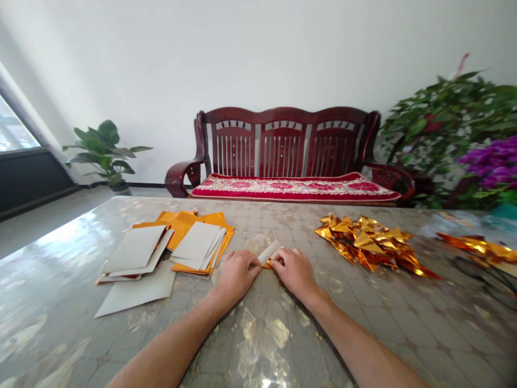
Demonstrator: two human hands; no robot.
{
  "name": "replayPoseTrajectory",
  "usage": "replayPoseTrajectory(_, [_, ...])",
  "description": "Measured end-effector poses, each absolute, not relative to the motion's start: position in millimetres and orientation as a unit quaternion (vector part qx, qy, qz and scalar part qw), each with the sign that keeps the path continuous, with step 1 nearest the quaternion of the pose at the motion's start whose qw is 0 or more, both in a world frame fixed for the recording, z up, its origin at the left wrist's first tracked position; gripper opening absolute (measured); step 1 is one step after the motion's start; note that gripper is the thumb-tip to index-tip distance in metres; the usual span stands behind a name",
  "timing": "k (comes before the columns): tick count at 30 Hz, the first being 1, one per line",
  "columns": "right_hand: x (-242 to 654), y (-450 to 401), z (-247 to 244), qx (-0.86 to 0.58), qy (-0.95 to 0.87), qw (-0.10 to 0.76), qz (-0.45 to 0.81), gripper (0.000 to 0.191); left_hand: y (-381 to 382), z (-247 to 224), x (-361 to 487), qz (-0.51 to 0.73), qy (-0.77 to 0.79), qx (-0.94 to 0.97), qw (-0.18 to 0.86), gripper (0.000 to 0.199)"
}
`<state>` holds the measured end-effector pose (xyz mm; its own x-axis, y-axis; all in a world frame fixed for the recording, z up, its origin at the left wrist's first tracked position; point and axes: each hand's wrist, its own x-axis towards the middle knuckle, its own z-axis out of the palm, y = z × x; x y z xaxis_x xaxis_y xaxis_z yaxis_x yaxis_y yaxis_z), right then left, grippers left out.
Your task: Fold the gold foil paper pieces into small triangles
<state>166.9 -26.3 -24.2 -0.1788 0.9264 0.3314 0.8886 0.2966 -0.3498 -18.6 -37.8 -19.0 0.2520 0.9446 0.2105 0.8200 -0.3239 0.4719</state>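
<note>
Between my hands, at the middle of the table, lies a small piece of paper (pixel 270 251), pale on top with an orange-gold edge below. My left hand (pixel 239 272) pinches its left end, and my right hand (pixel 294 270) pinches its right end. To the left are pale square sheets (pixel 135 250) in a loose stack, and beside them another stack (pixel 197 243) with orange sheets under it. A heap of shiny gold folded pieces (pixel 369 242) lies to the right of my right hand.
The patterned table (pixel 266 334) spreads all around. At its right edge are more gold pieces (pixel 480 249), clear plastic (pixel 452 222) and dark cords (pixel 484 277). Behind stand a wooden bench (pixel 283 143) with a red cushion, a potted plant (pixel 107 153) and purple flowers (pixel 493 161).
</note>
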Motion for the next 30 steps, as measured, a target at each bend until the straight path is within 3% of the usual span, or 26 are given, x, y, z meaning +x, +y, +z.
replayPoseTrajectory(15, [167.4, -29.4, -22.8, -0.589, -0.781, 0.208, 0.011, 0.019, -37.4, -22.3, -8.2, 0.203, 0.596, 0.775, 0.053, 0.02])
replayPoseTrajectory(30, [173.7, -37.8, -17.3, -0.625, -0.746, 0.219, 0.073, 0.022, -41.7, -21.5, -6.2, 0.178, 0.593, 0.785, 0.004, 0.022])
